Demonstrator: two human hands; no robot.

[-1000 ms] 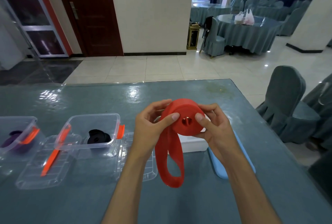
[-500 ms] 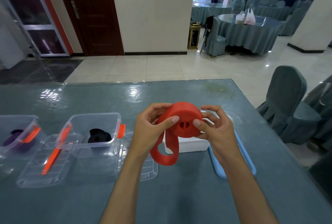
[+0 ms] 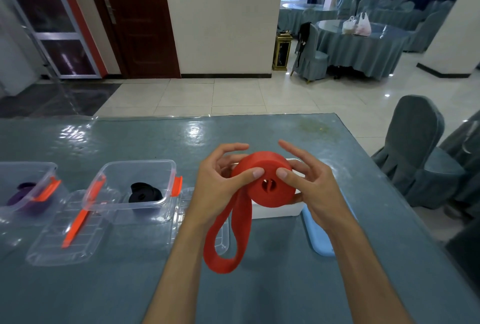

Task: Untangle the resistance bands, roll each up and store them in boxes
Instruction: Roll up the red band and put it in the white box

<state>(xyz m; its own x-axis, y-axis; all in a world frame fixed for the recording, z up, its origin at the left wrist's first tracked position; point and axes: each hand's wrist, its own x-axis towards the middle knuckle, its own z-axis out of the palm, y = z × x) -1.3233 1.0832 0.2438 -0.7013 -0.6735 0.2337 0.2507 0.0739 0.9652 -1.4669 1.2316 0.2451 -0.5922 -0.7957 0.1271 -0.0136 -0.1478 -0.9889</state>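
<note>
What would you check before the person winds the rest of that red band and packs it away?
1. Both hands hold the roll: left hand and right hand grip the red band. Ok.
2. Roll tight: coil looks compact. Ok.
3. Band fully wound: a loose loop hangs below. Not ok.
4. Tail free of twists: cannot tell.
5. Box for it: white box sits behind the roll; whether it is empty, cannot tell.
6. Other bands stored: black band and purple band lie in clear boxes. Ok.

Left hand [image 3: 220, 183] bare; right hand [image 3: 311, 183] bare; forearms unsleeved.
</note>
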